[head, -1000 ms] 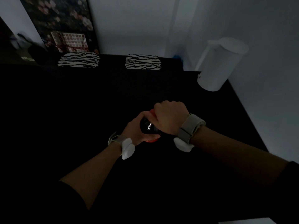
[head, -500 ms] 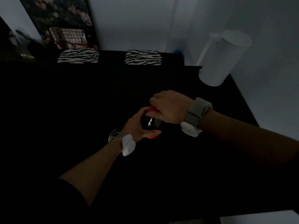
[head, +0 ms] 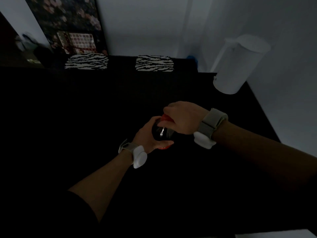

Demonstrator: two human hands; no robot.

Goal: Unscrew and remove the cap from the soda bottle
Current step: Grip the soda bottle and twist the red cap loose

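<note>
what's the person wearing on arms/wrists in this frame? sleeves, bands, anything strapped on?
Both forearms are bare; dark short sleeves show near the frame's bottom edge. The left hand has a pale fabric wristband carrying a smooth white rounded pod. The right hand has a wider beige woven band with a similar white pod beneath the wrist. No gloves or cables visible.

Right hand point(head: 184, 117) rotated on cap point(head: 166, 118), wrist swung outward
</note>
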